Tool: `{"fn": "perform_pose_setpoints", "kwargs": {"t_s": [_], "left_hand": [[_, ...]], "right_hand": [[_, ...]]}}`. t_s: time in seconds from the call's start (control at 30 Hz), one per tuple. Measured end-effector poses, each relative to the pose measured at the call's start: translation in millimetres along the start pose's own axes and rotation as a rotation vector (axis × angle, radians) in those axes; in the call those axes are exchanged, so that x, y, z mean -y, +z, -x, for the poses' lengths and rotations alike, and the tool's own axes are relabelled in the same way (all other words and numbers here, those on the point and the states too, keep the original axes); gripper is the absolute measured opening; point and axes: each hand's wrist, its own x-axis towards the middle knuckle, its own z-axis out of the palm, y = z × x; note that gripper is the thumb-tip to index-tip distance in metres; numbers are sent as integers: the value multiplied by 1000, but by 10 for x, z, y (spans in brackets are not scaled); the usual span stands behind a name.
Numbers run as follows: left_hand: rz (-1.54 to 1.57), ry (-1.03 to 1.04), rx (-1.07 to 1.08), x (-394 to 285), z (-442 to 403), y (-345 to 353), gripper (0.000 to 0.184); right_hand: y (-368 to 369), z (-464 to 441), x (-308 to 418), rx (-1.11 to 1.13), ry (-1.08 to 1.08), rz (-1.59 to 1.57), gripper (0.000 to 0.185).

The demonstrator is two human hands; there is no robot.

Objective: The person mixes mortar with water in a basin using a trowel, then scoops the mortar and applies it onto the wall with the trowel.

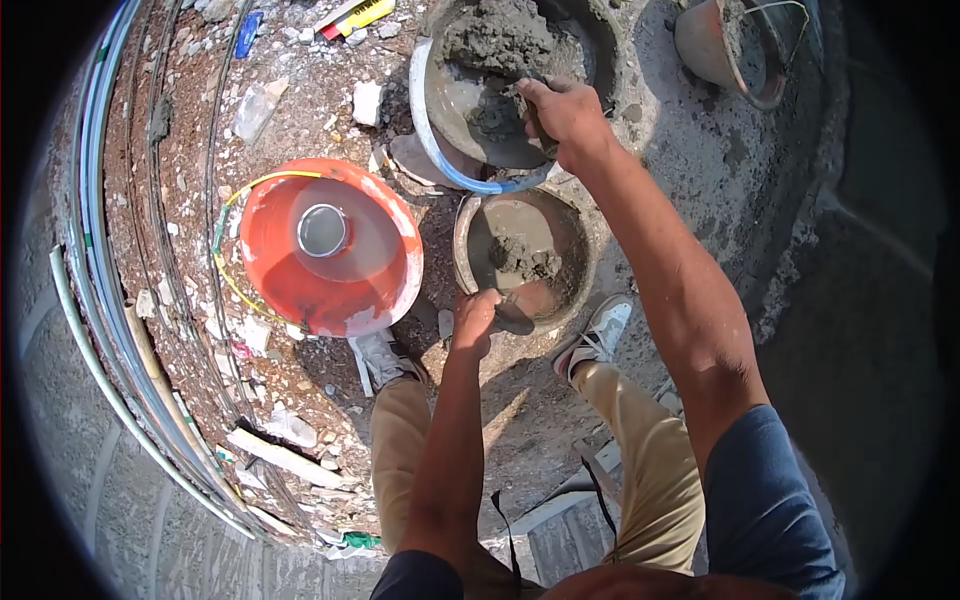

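My right hand [571, 118] is closed round the handle of a tool at the near right rim of a large mortar tub [424, 110]; the tool's blade is hidden or covered in mortar. Wet grey mortar [500, 38] is heaped inside this tub. Just below it stands a smaller bucket [464, 240] with some mortar and watery residue. At its lower left rim my left hand [477, 318] is closed, and a dark, flat tool end [513, 318] sticks out beside the fingers over the rim. I cannot make out whether the hand grips tool, rim or both.
An orange bucket [270, 250] with water and a round metal can [323, 231] stands at left. Another bucket [702, 48] is at upper right. Pipes [90, 200] and cables run along the left. Rubble covers the ground; my shoes [605, 330] flank the smaller bucket.
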Motion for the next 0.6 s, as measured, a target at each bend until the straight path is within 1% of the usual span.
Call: {"fn": "perform_pose_setpoints", "kwargs": {"t_s": [0.03, 0.07, 0.1, 0.13, 0.17, 0.2, 0.23, 0.27, 0.33, 0.4, 0.47, 0.53, 0.6], "left_hand": [[19, 23, -26, -69, 43, 41, 16], [37, 43, -49, -131, 91, 92, 15], [-7, 144, 10, -169, 116, 65, 14], [-99, 164, 4, -106, 92, 12, 15], [-189, 188, -1, -55, 58, -31, 15], [-275, 218, -7, -36, 18, -58, 16], [-275, 102, -12, -102, 23, -52, 12], [-174, 14, -43, -140, 37, -16, 12], [39, -171, -112, -210, 110, 90, 14], [75, -134, -110, -108, 53, 59, 17], [108, -112, -119, -87, 32, 70, 19], [134, -113, -142, -186, 116, 143, 20], [102, -106, -155, -299, 187, 195, 23]], "right_hand": [[24, 102, 42, 40, 22, -190, 22], [53, 194, 87, 40, 9, -257, 22], [87, 286, 129, 39, -1, -324, 23], [104, 346, 130, 39, -12, -391, 23], [104, 375, 81, 18, -23, -384, 23], [67, 387, 2, 4, -79, -332, 23], [14, 404, -103, -10, -136, -278, 23], [-46, 425, -213, -22, -189, -225, 24], [-254, 570, -362, 14, -229, -211, 27], [-474, 830, -482, 15, -265, -184, 29], [-692, 1137, -668, -40, -286, -63, 34], [-909, 1522, -882, -2, -229, -49, 37], [-1100, 1823, -1147, -12, -309, 264, 38]]}}
